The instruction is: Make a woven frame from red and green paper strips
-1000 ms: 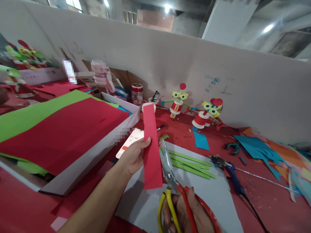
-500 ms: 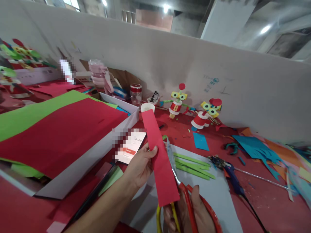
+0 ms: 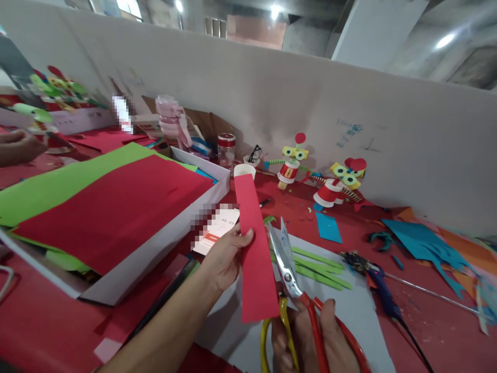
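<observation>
A person's left hand (image 3: 225, 261) pinches a red paper strip (image 3: 257, 269) partway along its left edge, the thumb laid flat on the near face and the other fingers tucked behind, with no gap showing between thumb and paper. The strip slants up and away from the person, its far end reaching past the fingers to overlap a white paper cup (image 3: 244, 170) in the view and its near end hanging below the grip, over a pale sheet (image 3: 355, 313) on the red tabletop (image 3: 446, 342). At the strip's right side, the right hand (image 3: 303, 334) curls its fingers around the red and yellow handles of a pair of scissors (image 3: 287, 277), whose blades point away in a narrow V just beside the paper's edge; whether metal touches paper cannot be told. The strip thus lies inside the left fingers' pinch and left of the right hand's. Green paper strips (image 3: 326, 280) rest on the sheet beyond the scissors, and a phone (image 3: 217, 230) lies near the left hand. A white box (image 3: 174, 228) of red and green paper stands at left, two paper-cup figures (image 3: 289, 166) sit near the wall (image 3: 303, 103), and a glue gun (image 3: 382, 295) lies at right. At far left, a co-worker's hand (image 3: 19, 147) reaches in.
</observation>
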`<action>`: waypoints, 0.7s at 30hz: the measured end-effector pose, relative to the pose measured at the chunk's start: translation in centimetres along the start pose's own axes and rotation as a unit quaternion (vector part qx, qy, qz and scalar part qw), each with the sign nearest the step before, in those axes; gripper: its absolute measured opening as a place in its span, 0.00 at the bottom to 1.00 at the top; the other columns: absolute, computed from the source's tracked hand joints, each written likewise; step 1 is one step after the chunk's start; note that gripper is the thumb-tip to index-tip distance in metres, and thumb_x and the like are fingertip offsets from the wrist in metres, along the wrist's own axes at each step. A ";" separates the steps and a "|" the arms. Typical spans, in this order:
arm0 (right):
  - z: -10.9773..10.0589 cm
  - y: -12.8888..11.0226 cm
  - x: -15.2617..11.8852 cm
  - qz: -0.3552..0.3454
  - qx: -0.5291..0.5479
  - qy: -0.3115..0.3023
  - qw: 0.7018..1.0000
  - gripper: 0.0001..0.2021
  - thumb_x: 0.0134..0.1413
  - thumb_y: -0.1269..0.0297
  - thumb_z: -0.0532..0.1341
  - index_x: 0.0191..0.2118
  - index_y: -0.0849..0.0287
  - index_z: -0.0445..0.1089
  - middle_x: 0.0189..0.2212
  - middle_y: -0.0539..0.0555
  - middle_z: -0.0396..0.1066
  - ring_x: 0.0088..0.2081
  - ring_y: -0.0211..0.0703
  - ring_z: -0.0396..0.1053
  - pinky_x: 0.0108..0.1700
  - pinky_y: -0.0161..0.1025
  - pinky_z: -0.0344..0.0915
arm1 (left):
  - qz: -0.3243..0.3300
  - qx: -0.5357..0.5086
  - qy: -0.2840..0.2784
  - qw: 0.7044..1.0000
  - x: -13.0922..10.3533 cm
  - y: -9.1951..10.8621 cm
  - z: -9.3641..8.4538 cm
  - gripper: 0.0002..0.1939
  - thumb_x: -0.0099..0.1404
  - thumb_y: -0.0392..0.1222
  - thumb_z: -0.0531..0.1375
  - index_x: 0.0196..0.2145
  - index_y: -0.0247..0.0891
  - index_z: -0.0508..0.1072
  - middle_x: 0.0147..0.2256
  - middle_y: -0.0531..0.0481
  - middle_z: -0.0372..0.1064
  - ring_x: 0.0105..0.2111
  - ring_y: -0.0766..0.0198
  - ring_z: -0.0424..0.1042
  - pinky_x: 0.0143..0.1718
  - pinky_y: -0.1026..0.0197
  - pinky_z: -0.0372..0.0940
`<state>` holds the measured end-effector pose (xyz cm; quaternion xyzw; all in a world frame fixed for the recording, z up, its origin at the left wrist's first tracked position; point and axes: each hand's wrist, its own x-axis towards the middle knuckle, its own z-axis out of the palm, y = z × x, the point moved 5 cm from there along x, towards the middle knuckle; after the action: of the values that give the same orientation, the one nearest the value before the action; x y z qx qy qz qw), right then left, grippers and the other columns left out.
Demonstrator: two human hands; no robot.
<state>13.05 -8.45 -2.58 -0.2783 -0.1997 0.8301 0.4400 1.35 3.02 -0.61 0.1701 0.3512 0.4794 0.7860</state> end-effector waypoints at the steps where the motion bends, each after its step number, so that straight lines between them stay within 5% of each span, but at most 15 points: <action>1: -0.1 0.0 -0.1 -0.006 0.001 0.011 1.000 0.35 0.44 0.31 0.54 0.46 0.57 0.64 0.24 0.50 0.66 0.21 0.34 0.60 0.19 0.29 0.54 | -0.007 0.002 -0.001 1.000 -0.1 -0.2 0.1 0.10 0.54 0.31 0.63 0.36 0.35 0.72 0.27 0.49 0.74 0.22 0.65 0.71 0.26 0.64 0.69; 5: -0.7 0.8 -0.3 0.002 0.022 0.048 0.999 0.32 0.46 0.31 0.51 0.40 0.58 0.65 0.25 0.51 0.67 0.21 0.32 0.61 0.19 0.27 0.51 | -0.021 -0.002 -0.001 1.000 0.0 -0.7 0.1 0.08 0.56 0.30 0.62 0.35 0.35 0.72 0.27 0.50 0.74 0.23 0.65 0.72 0.25 0.65 0.69; 9: -0.4 1.1 0.1 -0.028 -0.010 -0.007 1.000 0.37 0.48 0.29 0.45 0.38 0.64 0.66 0.20 0.51 0.64 0.16 0.31 0.57 0.17 0.28 0.49 | 0.013 -0.021 -0.005 1.000 0.7 0.5 -0.6 0.07 0.59 0.30 0.59 0.37 0.34 0.73 0.30 0.47 0.76 0.26 0.65 0.74 0.26 0.65 0.70; 15: -0.1 0.9 -0.2 -0.008 -0.042 0.024 0.999 0.40 0.43 0.28 0.50 0.48 0.60 0.64 0.23 0.51 0.65 0.21 0.35 0.60 0.23 0.32 0.56 | 0.075 -0.052 0.001 0.996 0.8 3.2 -1.5 0.13 0.61 0.30 0.57 0.44 0.34 0.72 0.40 0.42 0.76 0.36 0.61 0.76 0.35 0.62 0.73; 21: 0.6 1.0 -0.3 0.002 -0.066 0.004 0.998 0.42 0.40 0.29 0.54 0.53 0.58 0.61 0.21 0.51 0.65 0.21 0.38 0.60 0.23 0.34 0.58 | 0.099 -0.071 0.017 0.992 0.8 3.9 -1.6 0.13 0.62 0.29 0.56 0.45 0.34 0.71 0.37 0.43 0.76 0.35 0.61 0.76 0.34 0.62 0.73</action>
<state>12.16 -9.34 -2.62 -0.3104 -0.2520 0.8147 0.4201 -2.05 5.46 0.34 0.1394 0.3107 0.5816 0.7388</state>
